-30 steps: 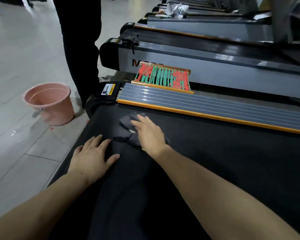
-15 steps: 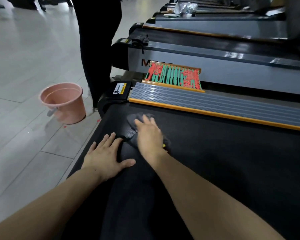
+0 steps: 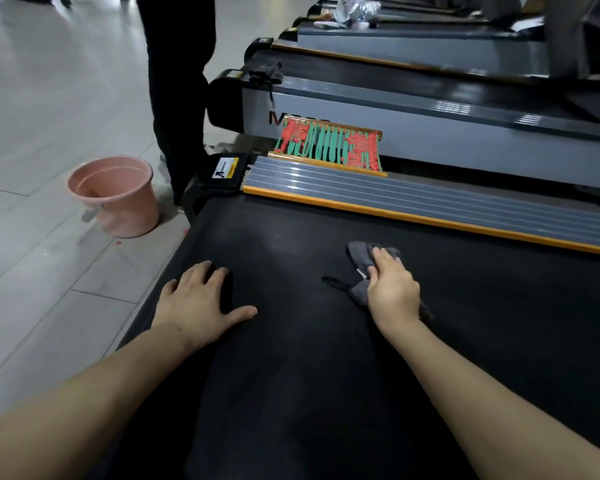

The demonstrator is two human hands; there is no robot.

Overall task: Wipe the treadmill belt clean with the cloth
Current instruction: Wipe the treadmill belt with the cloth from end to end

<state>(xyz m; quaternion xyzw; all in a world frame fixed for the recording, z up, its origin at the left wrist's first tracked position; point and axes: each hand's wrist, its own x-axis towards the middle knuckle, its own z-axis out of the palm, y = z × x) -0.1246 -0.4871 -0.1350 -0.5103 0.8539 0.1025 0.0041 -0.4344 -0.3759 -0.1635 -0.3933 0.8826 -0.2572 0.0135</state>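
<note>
The right hand [image 3: 392, 289] presses flat on the cloth [image 3: 359, 263], fingers mostly straight and laid over it; no curled grip shows, though the far fingertips are hard to make out. The cloth is dark grey and bunched, lying on the belt [image 3: 309, 358] with its folds sticking out past the fingers toward the rail [image 3: 430, 202] and a thin loop trailing out on the left-hand side. The left hand [image 3: 198, 303] lies palm down on the belt, fingers spread and released, well apart from the cloth and nearer the belt's floor-side edge. Beyond the belt runs the grey ribbed rail with an orange strip. Past the rail leans a red and green rack [image 3: 329, 145]. Off the belt's end corner, a pink bucket [image 3: 118, 199] stands on the floor [image 3: 49, 98], with a person's dark legs [image 3: 177, 98] just beyond it
</note>
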